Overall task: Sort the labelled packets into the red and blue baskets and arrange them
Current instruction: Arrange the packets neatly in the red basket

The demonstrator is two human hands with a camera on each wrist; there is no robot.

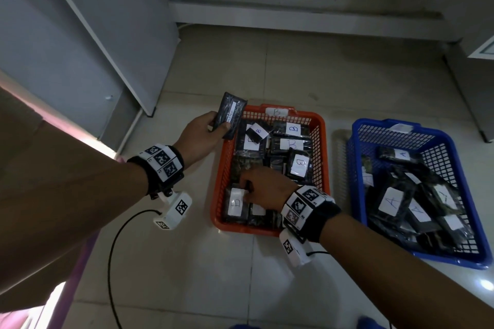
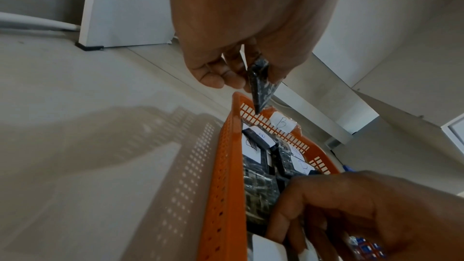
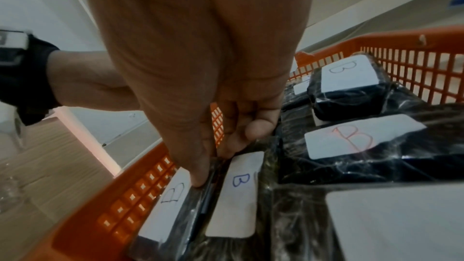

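- Pale tiled floor (image 1: 267, 275); red basket (image 1: 217, 181) left, blue basket (image 1: 358, 157) right.
- Left hand (image 1: 203, 131) grips a dark packet (image 1: 232, 115) above the red basket's far-left corner, long axis pointing away.
- Right hand (image 1: 264, 189) pinches between near-left B packets (image 1: 236, 203).

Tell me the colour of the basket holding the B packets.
Orange-red, the red basket; clearest in the head view.

Hidden and cut-off parts
The held packet (image 1: 231, 115) shows a strip label cut short ("PLETED"); the blue basket's tag (image 1: 400, 127) is unreadable.
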